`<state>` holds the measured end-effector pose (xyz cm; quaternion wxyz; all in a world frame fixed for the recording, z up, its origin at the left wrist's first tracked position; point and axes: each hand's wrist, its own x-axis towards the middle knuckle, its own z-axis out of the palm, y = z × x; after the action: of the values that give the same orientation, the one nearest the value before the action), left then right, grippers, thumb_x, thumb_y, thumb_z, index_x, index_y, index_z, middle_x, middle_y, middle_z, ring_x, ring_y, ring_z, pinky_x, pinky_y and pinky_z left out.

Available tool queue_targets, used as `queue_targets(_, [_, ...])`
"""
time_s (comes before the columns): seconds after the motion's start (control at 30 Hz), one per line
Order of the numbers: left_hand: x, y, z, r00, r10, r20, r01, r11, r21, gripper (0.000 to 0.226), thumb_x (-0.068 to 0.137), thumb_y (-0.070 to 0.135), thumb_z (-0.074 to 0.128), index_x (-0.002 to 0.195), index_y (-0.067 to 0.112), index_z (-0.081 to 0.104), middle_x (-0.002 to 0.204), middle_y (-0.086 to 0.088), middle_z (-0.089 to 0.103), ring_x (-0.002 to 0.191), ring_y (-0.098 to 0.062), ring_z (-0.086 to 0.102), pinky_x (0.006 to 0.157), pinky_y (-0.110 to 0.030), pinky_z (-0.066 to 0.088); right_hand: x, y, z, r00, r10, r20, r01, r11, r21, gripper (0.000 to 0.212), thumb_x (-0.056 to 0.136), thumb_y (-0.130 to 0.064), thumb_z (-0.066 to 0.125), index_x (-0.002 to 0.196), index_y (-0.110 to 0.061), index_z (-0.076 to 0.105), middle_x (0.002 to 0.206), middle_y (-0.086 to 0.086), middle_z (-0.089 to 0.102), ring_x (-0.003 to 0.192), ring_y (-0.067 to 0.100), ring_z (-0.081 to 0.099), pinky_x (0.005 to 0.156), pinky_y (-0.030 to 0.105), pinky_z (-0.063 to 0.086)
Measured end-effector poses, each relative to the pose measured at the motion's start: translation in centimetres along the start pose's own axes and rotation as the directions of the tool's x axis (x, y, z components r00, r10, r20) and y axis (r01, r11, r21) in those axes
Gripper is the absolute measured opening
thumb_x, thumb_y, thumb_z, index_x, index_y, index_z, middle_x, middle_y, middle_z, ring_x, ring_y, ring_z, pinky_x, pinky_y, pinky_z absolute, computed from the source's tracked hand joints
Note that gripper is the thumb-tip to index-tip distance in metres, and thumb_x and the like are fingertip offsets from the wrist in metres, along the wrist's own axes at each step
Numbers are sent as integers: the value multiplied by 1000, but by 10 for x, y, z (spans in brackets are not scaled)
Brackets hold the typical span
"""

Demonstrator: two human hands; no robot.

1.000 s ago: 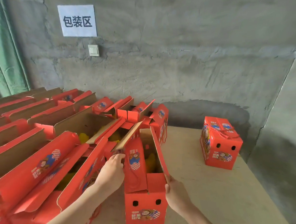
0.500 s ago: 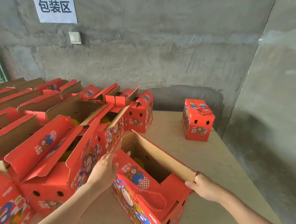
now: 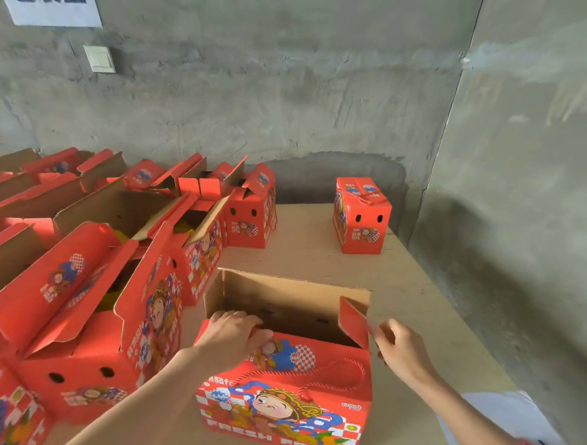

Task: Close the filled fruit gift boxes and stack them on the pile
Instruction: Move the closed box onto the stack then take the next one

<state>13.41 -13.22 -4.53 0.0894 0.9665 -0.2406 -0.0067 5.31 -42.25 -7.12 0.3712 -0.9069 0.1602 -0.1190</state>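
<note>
The left hand [image 3: 231, 334] is laid over the near top edge of the red cardboard gift box [image 3: 284, 396], and the edge is gripped at its left end by fingers curled down over it. The right hand [image 3: 399, 349] is held up at the box's right end, fingers loosely curled and thumb raised, just beside the small red end flap [image 3: 353, 321] — whether that flap is actually pinched cannot be told.

The box is set near the front of the pale plywood tabletop [image 3: 320, 241]. Its long printed side is turned to the near edge, with a cartoon figure and the words FRESH FRUIT seen on it. Its top is open: the long brown far flap [image 3: 288, 285] is raised upright, the end flap is tilted up, and the inside is lost in shadow. A red rope handle [image 3: 330, 370] is draped slack across the printed side.

To the left, rows of open red boxes [image 3: 85, 301] are packed close together with flaps raised at all angles, and yellow fruit [image 3: 187, 224] is glimpsed inside a few. At the far right of the table one closed red box [image 3: 361, 215] is stood alone, well apart from the rest, with two dark holes shown in its near end. Behind it all a grey concrete wall [image 3: 278, 87] is seen — a white switch plate [image 3: 99, 59] and the lower part of a white paper sign [image 3: 53, 10] are fixed at its far left.
</note>
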Motion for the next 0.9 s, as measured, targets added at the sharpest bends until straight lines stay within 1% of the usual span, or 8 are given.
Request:
queue_targets(0.1, [-9, 1, -10, 990, 51, -135, -45, 998, 46, 46, 92, 59, 39, 117, 25, 58, 114, 7, 61, 110, -14, 51, 96, -27, 32, -4, -7, -7, 998, 29, -55, -18, 982, 190, 8, 91, -23, 60, 85, -18, 57, 79, 1, 65, 76, 23, 62, 72, 32, 47])
queue_targets(0.23, [-38, 6, -30, 952, 133, -276, -146, 989, -28, 69, 79, 75, 37, 104, 16, 61, 97, 5, 62, 93, -18, 57, 87, -28, 37, 6, -34, -21, 997, 49, -54, -27, 933, 358, 51, 90, -25, 61, 135, -12, 42, 130, 4, 50, 121, 18, 48, 104, 32, 36])
queue_targets(0.33, [-62, 14, -46, 945, 185, -268, -196, 980, -16, 77, 74, 83, 32, 95, 15, 61, 83, 5, 63, 77, -17, 59, 68, -22, 37, 20, -68, -32, 972, -226, -57, 232, 963, 136, 61, 88, -24, 65, 141, -14, 38, 138, -2, 44, 131, 12, 39, 104, 21, 26])
queue_targets(0.4, [-72, 20, -52, 967, 200, -157, -192, 979, 64, 52, 80, 71, 49, 102, 25, 56, 91, 10, 62, 83, -12, 56, 56, -14, 27, 33, -95, -31, 936, -341, 89, 350, 926, -140, 50, 89, -30, 63, 134, -19, 47, 134, -2, 53, 124, 15, 48, 98, 24, 35])
queue_targets(0.57, [-74, 46, -55, 962, 269, 49, -271, 962, 43, 11, 93, 20, 54, 92, 23, 43, 104, 0, 60, 96, -22, 55, 73, -25, 36, 45, -139, -9, 882, -238, 406, 456, 644, -614, 29, 99, -28, 44, 119, -11, 56, 118, 13, 60, 109, 32, 56, 80, 35, 42])
queue_targets(0.7, [-61, 38, -64, 968, 252, 16, -250, 948, 195, 6, 93, 24, 53, 93, 20, 48, 99, -5, 63, 97, -26, 56, 82, -35, 44, 37, -140, -10, 878, -236, 417, 477, 498, -724, 23, 95, -8, 41, 110, -5, 57, 111, 18, 61, 105, 33, 57, 74, 33, 38])
queue_targets(0.83, [-40, 4, -75, 912, 378, -159, -306, 886, 349, 18, 78, 2, 62, 87, 17, 67, 88, 2, 68, 91, -20, 63, 91, -30, 46, 25, -122, -33, 909, 50, 414, 238, 753, -613, 45, 90, -3, 35, 135, -8, 36, 127, 17, 51, 98, 30, 53, 62, 28, 40])
queue_targets(0.9, [-29, -22, -77, 958, 273, -93, -201, 864, 461, 33, 87, 7, 53, 110, 28, 64, 121, 11, 61, 122, -12, 49, 113, -30, 20, 2, -106, -38, 880, 125, 459, 95, 899, -428, 59, 92, -6, 37, 148, -10, 16, 129, 14, 48, 103, 24, 52, 63, 20, 45])
